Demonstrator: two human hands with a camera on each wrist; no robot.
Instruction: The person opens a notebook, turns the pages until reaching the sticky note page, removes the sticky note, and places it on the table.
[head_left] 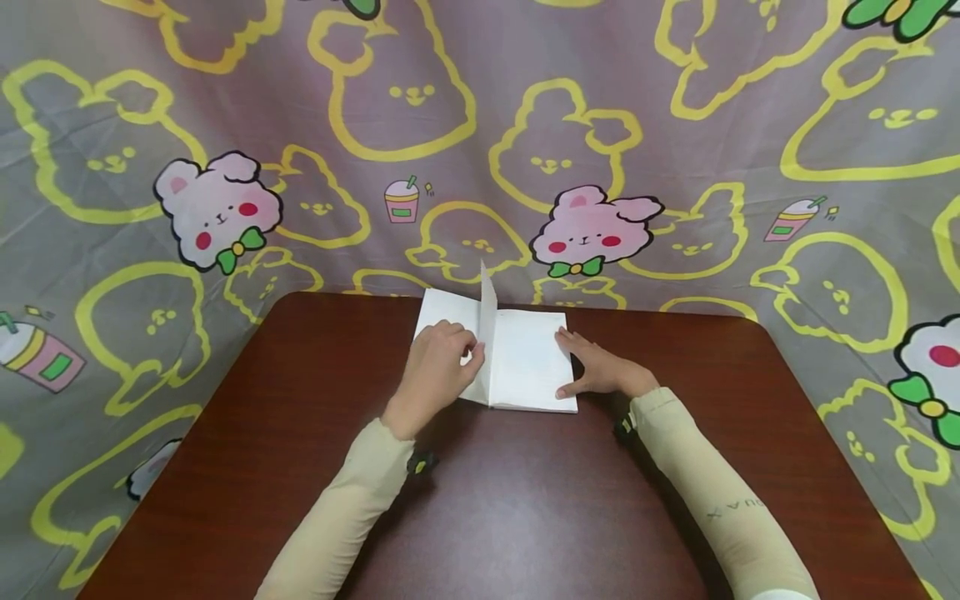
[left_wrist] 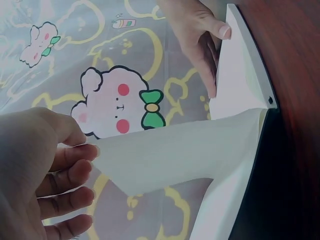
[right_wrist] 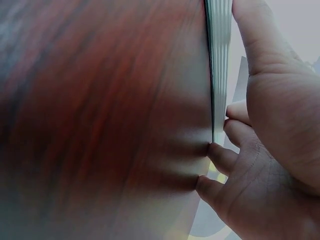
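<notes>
A notebook [head_left: 531, 360] with blank white pages lies spread open on the table. One upright page [head_left: 488, 302] stands between its two halves. With thumb and index finger, my left hand [head_left: 438, 367] pinches the outer edge of this page, and the left wrist view shows the raised page [left_wrist: 160, 155] stretched from the fingertips to the spine. My right hand [head_left: 603, 368] rests at the notebook's right side, thumb and fingers spread on its margin. In the right wrist view the stacked page edges [right_wrist: 218, 65] run beside the thumb, and some fingertips touch the tabletop.
The dark red-brown wooden table [head_left: 510, 500] has rounded far corners. Behind and beside it hangs a grey curtain [head_left: 465, 100] with yellow outlines and cartoon rabbits. Both forearms wear light sleeves [head_left: 712, 483], with a small dark device [head_left: 422, 462] at the left wrist.
</notes>
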